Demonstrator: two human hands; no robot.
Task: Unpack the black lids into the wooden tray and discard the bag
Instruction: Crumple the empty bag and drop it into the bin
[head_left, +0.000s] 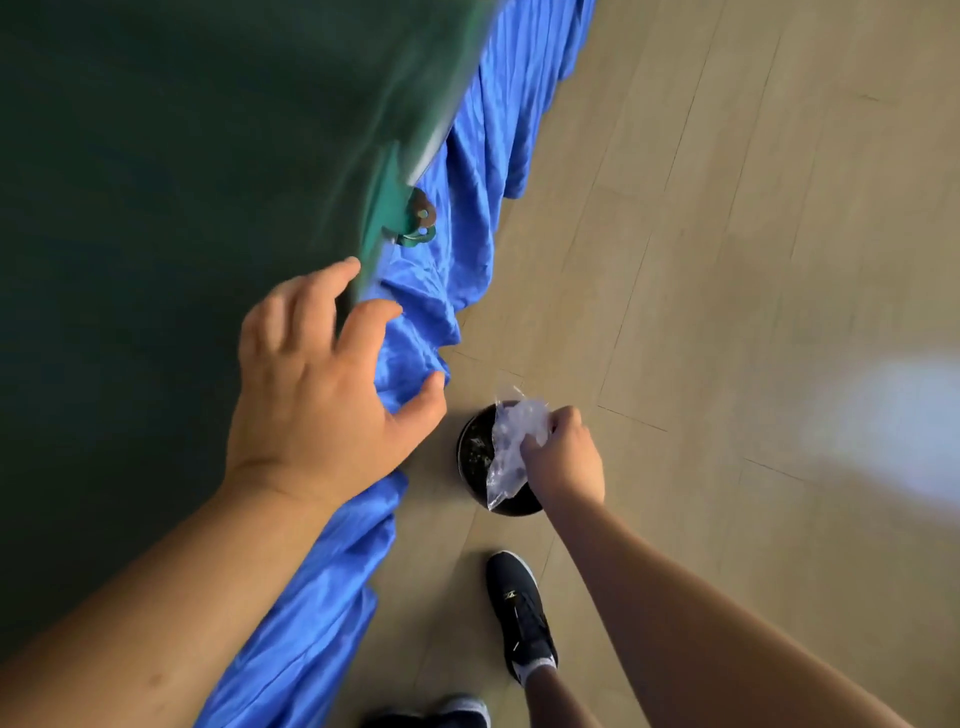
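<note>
Above a small black waste bin (474, 457) on the pale wood-plank floor (727, 260), the person's right hand (563, 457) clenches a crumpled clear plastic bag (511, 441), which hangs over the bin's open mouth and covers part of its right rim. Dark scraps lie inside the bin, too small to identify. The left hand (322, 384) is open and holds nothing, its fingers spread at the edge of a dark green table top (130, 182), the fingertips reaching over folds of a bright blue cloth (467, 208) that drapes from the table edge down to the floor. A metal clamp (418, 218) shows at the table edge beyond the left hand, against the blue cloth. One foot in a black sneaker (519, 613) stands on the floor just below the bin, and a second shoe shows at the bottom edge of the frame. Motion blur softens the table edge. No lids or wooden tray appear in view.
</note>
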